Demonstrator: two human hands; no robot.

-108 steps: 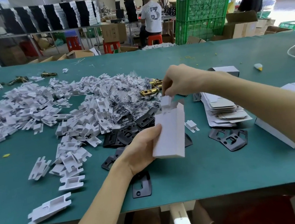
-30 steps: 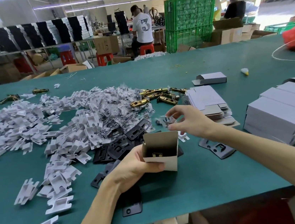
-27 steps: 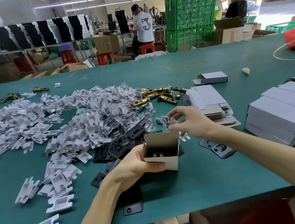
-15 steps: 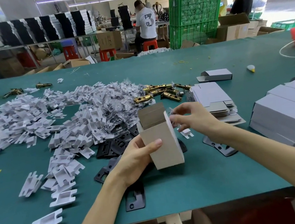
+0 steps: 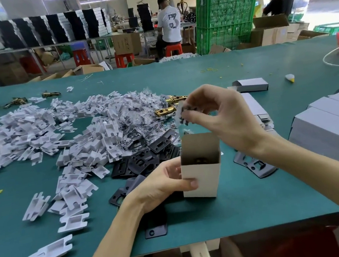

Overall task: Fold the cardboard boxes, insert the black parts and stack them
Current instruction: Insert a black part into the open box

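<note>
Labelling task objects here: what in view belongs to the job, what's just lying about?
Job: cardboard box, open-topped, gripped by left hand; small packet pinched by right hand above it; black plates; flat box blanks; folded boxes.
Lying about: white inserts; brass latches; rubber bands; green crates.

Green table [image 5: 238,211]: white inserts [image 5: 43,135], black plates [image 5: 142,161], flat cartons [image 5: 255,107], grey boxes [image 5: 330,127].

I'm looking at a packing workshop: a long green table [image 5: 237,205] heaped with white inserts [image 5: 58,131] and black parts [image 5: 138,162], stacked green crates [image 5: 227,16] behind, cartons [image 5: 270,34] beyond (a worker [image 5: 169,21] sits on a red stool [image 5: 174,49]).
</note>
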